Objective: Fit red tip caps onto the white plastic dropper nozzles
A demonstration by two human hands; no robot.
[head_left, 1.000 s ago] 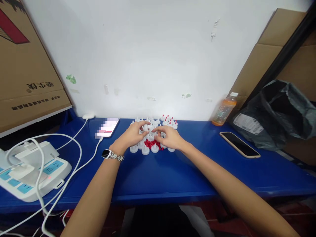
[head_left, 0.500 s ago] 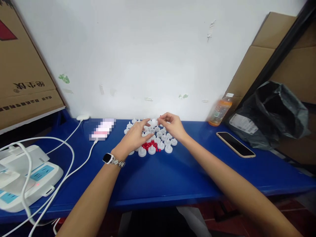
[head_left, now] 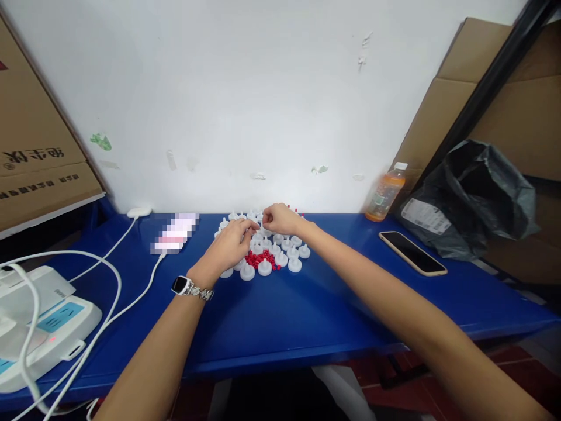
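A cluster of small white plastic pieces [head_left: 284, 251] stands on the blue table [head_left: 307, 310] near the wall, with a little pile of red caps [head_left: 259, 259] at its front. Some pieces at the back carry red tips [head_left: 293, 209]. My left hand [head_left: 228, 248], a watch [head_left: 187, 286] on its wrist, lies over the left side of the cluster, thumb and forefinger pinched on a white piece. My right hand [head_left: 283, 220] is curled over the back of the cluster, its fingertips meeting those of the left. What its fingers hold is hidden.
A phone on a white cable [head_left: 174, 233] lies left of the cluster, a power strip [head_left: 48, 327] at the far left. A dark phone [head_left: 412, 252], an orange drink bottle [head_left: 384, 194] and a black bag [head_left: 473, 199] sit to the right. Cardboard boxes [head_left: 35, 146] flank both sides.
My right hand went to the back of the cluster and has come back left to meet the left hand. The left hand shifted slightly over the pieces. The view drifted right.
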